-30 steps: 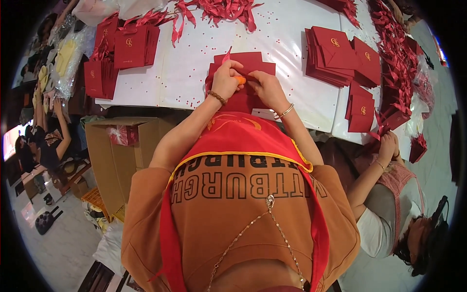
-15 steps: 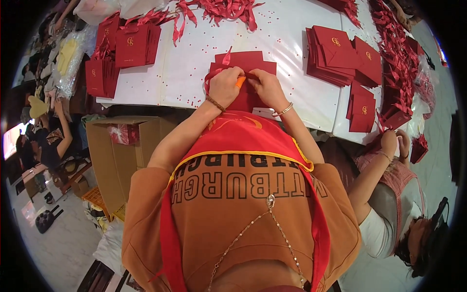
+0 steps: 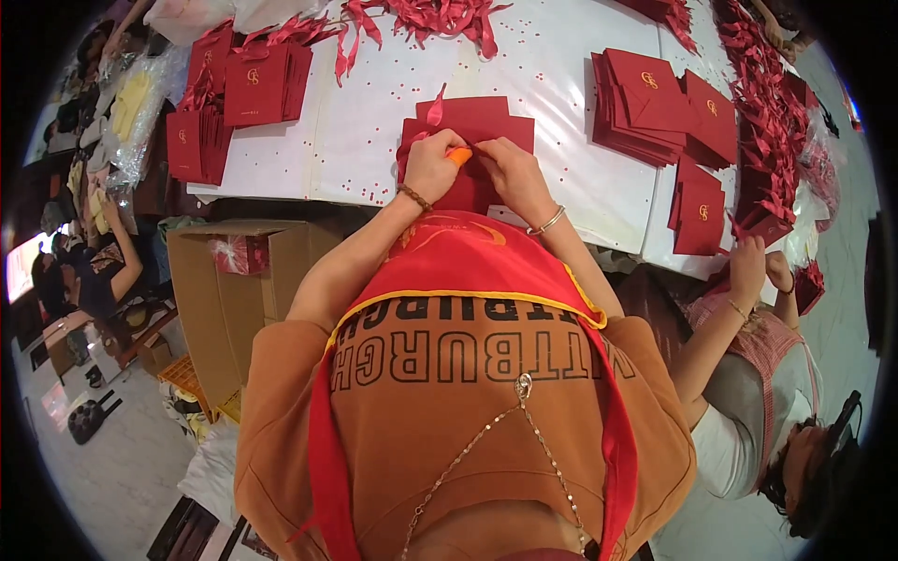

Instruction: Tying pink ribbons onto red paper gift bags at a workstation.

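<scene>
Both my hands rest on a dark red envelope [image 3: 472,126] lying on the white table [image 3: 355,131] just ahead of my chest. My left hand [image 3: 430,168] grips a small orange tool [image 3: 459,155] pressed against the envelope. My right hand [image 3: 510,173] pinches and holds down the envelope's flap edge right beside the tool. A thin red strip [image 3: 436,107] curls up from the envelope's far left corner. More red envelopes lie underneath, partly hidden by my hands.
Stacks of red envelopes sit at the left [image 3: 238,93] and right [image 3: 655,107]. Red paper strips [image 3: 430,17] pile at the far edge and along the right [image 3: 762,103]. A person on my right handles envelopes [image 3: 758,271]. An open cardboard box [image 3: 234,290] stands below the table, left.
My hands have stayed on the envelope with only small shifts. The person on my right has moved their hands slightly at the table edge.
</scene>
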Tool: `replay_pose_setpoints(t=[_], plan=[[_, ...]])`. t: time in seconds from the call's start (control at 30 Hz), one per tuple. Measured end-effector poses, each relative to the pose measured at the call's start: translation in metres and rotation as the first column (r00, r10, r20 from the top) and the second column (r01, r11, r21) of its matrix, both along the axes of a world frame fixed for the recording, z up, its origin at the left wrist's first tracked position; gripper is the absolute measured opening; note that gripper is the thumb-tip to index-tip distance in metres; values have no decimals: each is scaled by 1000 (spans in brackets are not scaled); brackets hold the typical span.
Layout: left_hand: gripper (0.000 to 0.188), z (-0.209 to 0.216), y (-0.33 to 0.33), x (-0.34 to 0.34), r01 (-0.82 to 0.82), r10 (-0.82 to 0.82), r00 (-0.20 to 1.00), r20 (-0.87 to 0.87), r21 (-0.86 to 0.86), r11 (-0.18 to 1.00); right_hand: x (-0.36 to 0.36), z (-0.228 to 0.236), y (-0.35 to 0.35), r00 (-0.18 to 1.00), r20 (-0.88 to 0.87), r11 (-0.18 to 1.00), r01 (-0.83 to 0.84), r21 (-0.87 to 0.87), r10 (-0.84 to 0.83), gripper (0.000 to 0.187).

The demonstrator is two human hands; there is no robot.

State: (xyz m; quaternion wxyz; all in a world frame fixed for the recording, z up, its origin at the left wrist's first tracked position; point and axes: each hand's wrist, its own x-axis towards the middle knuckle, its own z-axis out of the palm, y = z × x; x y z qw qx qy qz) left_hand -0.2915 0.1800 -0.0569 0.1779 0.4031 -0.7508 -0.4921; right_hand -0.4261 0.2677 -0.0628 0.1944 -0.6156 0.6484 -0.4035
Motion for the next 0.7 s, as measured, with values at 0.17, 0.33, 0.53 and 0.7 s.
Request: replay_pose_setpoints(t=[0.17, 0.33, 0.53, 0.7], plan=[[10, -13, -2, 1, 122, -140, 989, 36, -730, 672, 2, 1, 2, 1000, 25, 1000, 13, -19, -13, 21], [14, -4, -1, 7, 163, -148, 984, 96, -813, 559, 6, -2, 9, 999, -46, 998, 2, -61, -5, 21], [16, 13, -17, 11, 212, -211, 970, 122, -847, 487, 8, 3, 11, 989, -142, 999, 40, -8, -41, 26], [15, 5, -17, 13, 262, -201, 962, 185, -837, 480, 11, 1, 8, 993, -99, 997, 51, -59, -57, 26]])
